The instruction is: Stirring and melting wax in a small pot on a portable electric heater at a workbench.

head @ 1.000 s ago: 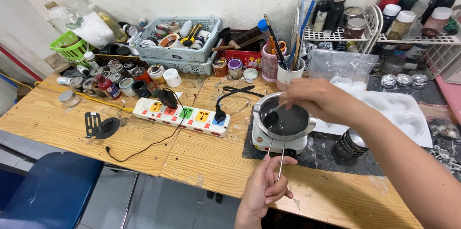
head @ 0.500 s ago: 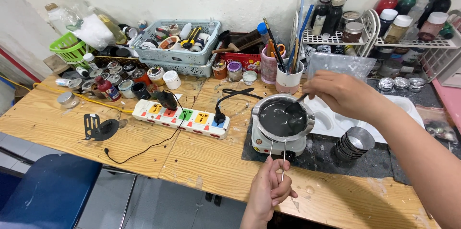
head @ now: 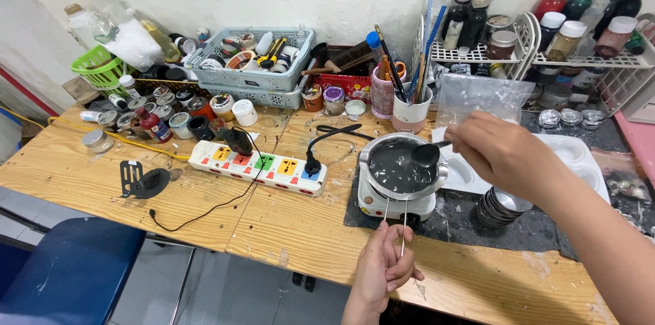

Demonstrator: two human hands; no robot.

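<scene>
A small metal pot (head: 372, 154) full of dark grey liquid sits on a white electric warmer (head: 368, 201). My left hand (head: 385, 267) pinches the pot's thin wire handle (head: 402, 219) at the table's front edge. My right hand (head: 501, 154) holds a spoon (head: 426, 154) whose dark-coated bowl hangs just above the right rim of the pot. To the right of the pot lies a white mould tray (head: 580, 158) with heart-shaped cavities, partly hidden by my right arm.
A stack of small metal cups (head: 498, 205) stands right of the warmer. A colourful power strip (head: 259, 165) with a black plug lies left. Baskets, paint jars, a brush cup (head: 409, 110) and bottle racks line the wall. A blue chair (head: 68, 270) is below left.
My right hand has drawn back to the right, and the spoon has come up out of the liquid to the pot's right rim. My left hand stays on the handle.
</scene>
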